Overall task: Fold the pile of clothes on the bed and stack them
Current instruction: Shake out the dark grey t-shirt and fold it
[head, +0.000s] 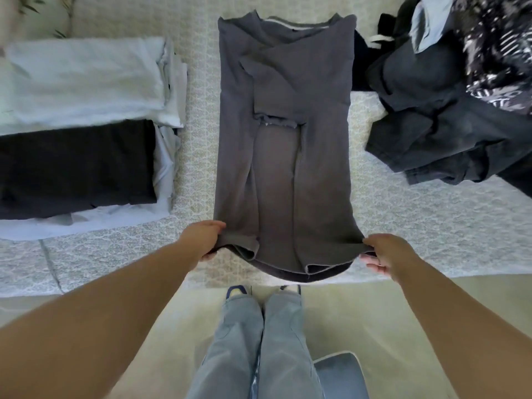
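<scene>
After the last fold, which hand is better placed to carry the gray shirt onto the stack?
Probably left. The left hand grips the gray shirt corner nearest the folded stack; the right hand is on the far side.

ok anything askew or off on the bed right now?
Nothing damaged or spilled. The grey shirt lies straight, sides folded in, its hem overhanging the bed edge where the left hand and right hand pinch the corners. The folded stack is a bit ragged, pale layers sticking out. The unfolded pile is jumbled, as expected.
</scene>
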